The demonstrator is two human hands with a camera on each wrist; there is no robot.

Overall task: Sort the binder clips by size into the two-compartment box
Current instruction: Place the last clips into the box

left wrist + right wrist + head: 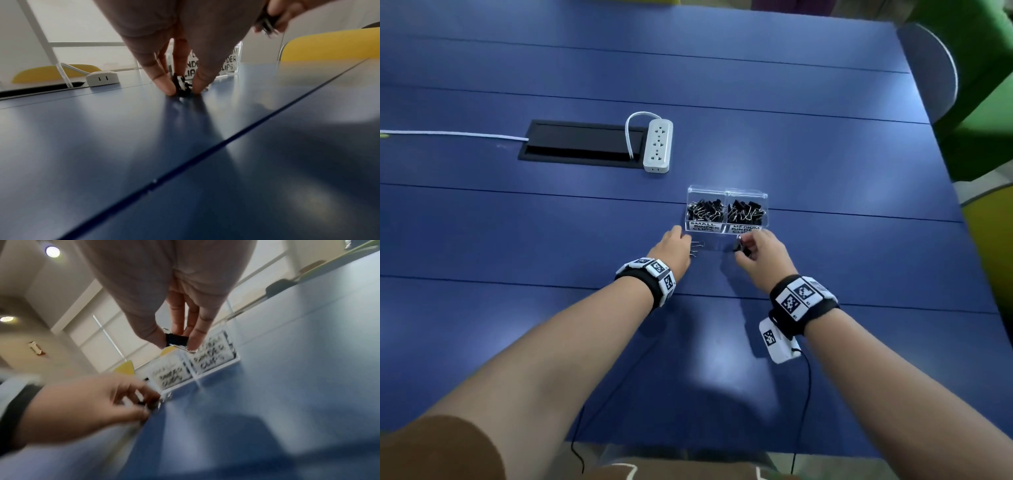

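A clear two-compartment box (726, 192) stands on the blue table, labelled small on the left and medium on the right, both sides full of black binder clips. My left hand (671, 248) sits just left of the box's front and pinches small binder clips (182, 86) against the table; their wire handles (697, 248) stick out to the right. My right hand (760, 250) hovers in front of the medium side and pinches a black medium binder clip (176, 339) between thumb and fingers above the table.
A white power strip (658, 144) lies beside a black cable hatch (582, 144) farther back on the left. A white cord (448, 134) runs off to the left. A grey chair back (931, 65) stands at the table's right edge.
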